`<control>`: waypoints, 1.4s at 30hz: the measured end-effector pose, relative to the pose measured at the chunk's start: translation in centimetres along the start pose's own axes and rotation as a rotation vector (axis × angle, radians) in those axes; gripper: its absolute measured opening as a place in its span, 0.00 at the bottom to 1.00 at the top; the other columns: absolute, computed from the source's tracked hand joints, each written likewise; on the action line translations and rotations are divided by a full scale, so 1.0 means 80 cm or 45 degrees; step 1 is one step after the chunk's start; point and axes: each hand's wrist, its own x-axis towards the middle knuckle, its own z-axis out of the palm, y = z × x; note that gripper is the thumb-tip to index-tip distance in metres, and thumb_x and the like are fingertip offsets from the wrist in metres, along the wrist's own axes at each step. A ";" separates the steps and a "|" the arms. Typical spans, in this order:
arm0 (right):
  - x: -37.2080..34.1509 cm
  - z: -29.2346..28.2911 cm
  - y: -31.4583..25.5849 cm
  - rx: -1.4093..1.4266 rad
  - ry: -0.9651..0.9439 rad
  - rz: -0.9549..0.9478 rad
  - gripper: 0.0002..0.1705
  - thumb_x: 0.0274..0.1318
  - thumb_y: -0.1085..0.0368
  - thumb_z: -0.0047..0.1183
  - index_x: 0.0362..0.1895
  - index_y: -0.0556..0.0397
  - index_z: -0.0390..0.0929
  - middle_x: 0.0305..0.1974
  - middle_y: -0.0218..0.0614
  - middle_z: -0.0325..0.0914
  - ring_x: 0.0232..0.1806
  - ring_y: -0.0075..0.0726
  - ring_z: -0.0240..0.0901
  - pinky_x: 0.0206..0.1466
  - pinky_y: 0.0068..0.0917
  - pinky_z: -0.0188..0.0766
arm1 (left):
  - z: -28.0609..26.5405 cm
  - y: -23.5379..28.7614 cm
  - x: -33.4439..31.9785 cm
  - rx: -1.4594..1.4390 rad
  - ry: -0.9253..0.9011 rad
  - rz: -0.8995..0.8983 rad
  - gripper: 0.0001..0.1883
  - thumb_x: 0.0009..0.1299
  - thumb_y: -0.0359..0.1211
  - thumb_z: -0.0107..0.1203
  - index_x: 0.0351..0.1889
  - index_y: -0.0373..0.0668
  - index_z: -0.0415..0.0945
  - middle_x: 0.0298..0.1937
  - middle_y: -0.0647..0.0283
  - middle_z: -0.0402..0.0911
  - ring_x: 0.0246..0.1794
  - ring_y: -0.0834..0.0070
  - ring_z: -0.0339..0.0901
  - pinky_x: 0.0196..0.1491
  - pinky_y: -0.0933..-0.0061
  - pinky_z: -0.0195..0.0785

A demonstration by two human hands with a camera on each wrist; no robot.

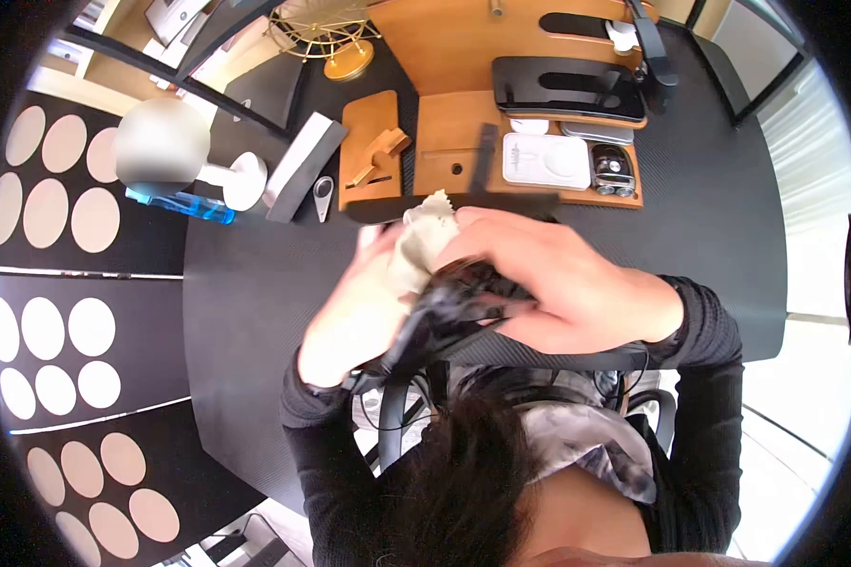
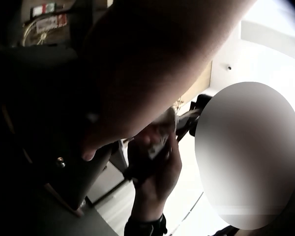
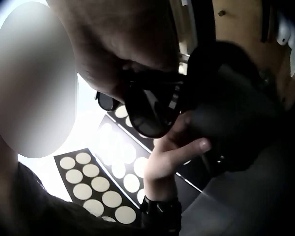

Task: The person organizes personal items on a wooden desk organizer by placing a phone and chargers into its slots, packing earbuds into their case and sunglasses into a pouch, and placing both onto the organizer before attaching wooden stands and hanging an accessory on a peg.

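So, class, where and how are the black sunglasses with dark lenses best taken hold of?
Probably by the upper edge of the black sunglasses, coming from the top of the right wrist view: the broad lenses hang below that edge, so pinching there should leave them mostly untouched.

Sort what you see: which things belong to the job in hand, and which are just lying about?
Job in hand:
sunglasses
pale cloth
dark case-like item

Lying about:
gold wheel ornament
white tray
small black device
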 end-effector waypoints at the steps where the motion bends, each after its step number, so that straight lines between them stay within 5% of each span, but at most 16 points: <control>1: -0.004 0.001 0.002 -0.073 -0.032 0.050 0.22 0.45 0.78 0.54 0.48 0.57 0.69 0.39 0.44 0.70 0.39 0.53 0.71 0.43 0.33 0.72 | 0.019 -0.007 -0.002 -0.093 -0.076 -0.031 0.12 0.62 0.30 0.60 0.44 0.45 0.78 0.44 0.59 0.78 0.46 0.57 0.74 0.62 0.57 0.49; 3: -0.010 0.005 0.011 -0.473 0.069 -0.005 0.18 0.42 0.75 0.55 0.41 0.58 0.66 0.35 0.43 0.67 0.38 0.52 0.74 0.35 0.40 0.74 | 0.046 -0.009 0.005 -0.271 -0.234 -0.093 0.14 0.64 0.29 0.58 0.48 0.48 0.78 0.49 0.61 0.78 0.51 0.56 0.72 0.74 0.53 0.35; 4: -0.014 0.002 0.017 -0.574 0.095 0.012 0.18 0.41 0.75 0.55 0.40 0.58 0.67 0.35 0.41 0.67 0.35 0.49 0.75 0.33 0.38 0.74 | 0.041 0.016 0.031 -0.030 -0.314 0.046 0.14 0.63 0.27 0.57 0.46 0.52 0.79 0.45 0.65 0.79 0.50 0.61 0.74 0.75 0.49 0.31; 7: -0.023 -0.011 0.029 -0.793 0.167 -0.024 0.20 0.40 0.75 0.56 0.41 0.57 0.67 0.36 0.42 0.67 0.36 0.49 0.75 0.33 0.38 0.75 | 0.052 0.017 0.038 -0.048 -0.220 0.148 0.13 0.62 0.26 0.57 0.43 0.54 0.80 0.38 0.67 0.78 0.48 0.67 0.75 0.74 0.46 0.31; 9: -0.024 -0.019 0.029 -0.842 0.239 0.116 0.20 0.41 0.75 0.56 0.42 0.57 0.67 0.37 0.43 0.68 0.37 0.50 0.75 0.32 0.38 0.76 | 0.057 0.025 0.046 -0.063 -0.160 0.244 0.09 0.58 0.26 0.59 0.35 0.50 0.82 0.30 0.68 0.69 0.42 0.71 0.72 0.66 0.52 0.47; 11: -0.027 -0.019 0.034 -0.914 0.250 0.125 0.19 0.43 0.75 0.53 0.43 0.58 0.66 0.39 0.43 0.68 0.37 0.49 0.76 0.32 0.37 0.76 | 0.062 0.028 0.049 0.193 -0.057 0.387 0.10 0.54 0.29 0.65 0.35 0.51 0.84 0.32 0.72 0.70 0.38 0.74 0.71 0.57 0.60 0.53; 19: -0.048 -0.014 0.042 -1.078 0.021 0.438 0.13 0.46 0.74 0.52 0.38 0.63 0.67 0.33 0.46 0.73 0.32 0.48 0.79 0.30 0.36 0.77 | 0.080 0.016 0.047 0.268 0.280 0.463 0.09 0.55 0.29 0.61 0.35 0.48 0.83 0.29 0.72 0.70 0.32 0.77 0.71 0.57 0.61 0.57; 25: -0.057 -0.024 0.043 -1.156 -0.202 0.548 0.10 0.47 0.68 0.56 0.31 0.63 0.73 0.25 0.47 0.77 0.28 0.51 0.80 0.30 0.40 0.76 | 0.093 0.012 0.049 0.259 0.346 0.584 0.12 0.48 0.29 0.69 0.31 0.46 0.82 0.27 0.71 0.71 0.27 0.75 0.70 0.52 0.62 0.62; 31: -0.058 -0.055 0.031 -0.914 -0.524 0.594 0.20 0.59 0.54 0.54 0.29 0.62 0.76 0.23 0.50 0.78 0.28 0.57 0.78 0.30 0.44 0.75 | 0.094 0.011 0.052 0.207 0.344 0.611 0.13 0.46 0.30 0.70 0.29 0.44 0.80 0.29 0.67 0.72 0.31 0.69 0.71 0.50 0.64 0.65; 33: -0.061 -0.064 0.031 -0.803 -0.540 0.580 0.19 0.62 0.53 0.51 0.39 0.58 0.75 0.29 0.44 0.76 0.33 0.53 0.76 0.35 0.41 0.72 | 0.092 0.011 0.051 0.237 0.334 0.592 0.14 0.46 0.30 0.70 0.29 0.43 0.79 0.31 0.66 0.72 0.33 0.68 0.71 0.51 0.62 0.65; 34: -0.056 -0.064 0.025 -0.791 -0.464 0.605 0.16 0.60 0.57 0.52 0.30 0.59 0.78 0.25 0.47 0.78 0.30 0.56 0.78 0.33 0.44 0.75 | 0.088 0.013 0.052 0.269 0.373 0.586 0.14 0.45 0.30 0.70 0.30 0.43 0.79 0.33 0.65 0.73 0.35 0.67 0.71 0.52 0.61 0.65; 39: -0.060 -0.050 0.033 -0.793 -0.568 0.450 0.12 0.57 0.62 0.53 0.28 0.59 0.80 0.27 0.47 0.79 0.31 0.53 0.79 0.34 0.42 0.76 | 0.084 0.015 0.062 0.161 0.203 0.545 0.14 0.50 0.30 0.68 0.30 0.41 0.74 0.49 0.57 0.78 0.52 0.60 0.75 0.56 0.53 0.66; 42: -0.058 -0.048 0.031 -0.941 -0.693 0.576 0.09 0.54 0.63 0.56 0.34 0.56 0.78 0.31 0.39 0.75 0.38 0.46 0.78 0.39 0.41 0.74 | 0.092 0.011 0.062 0.119 0.158 0.489 0.13 0.55 0.29 0.66 0.32 0.39 0.72 0.48 0.57 0.80 0.51 0.60 0.77 0.53 0.57 0.70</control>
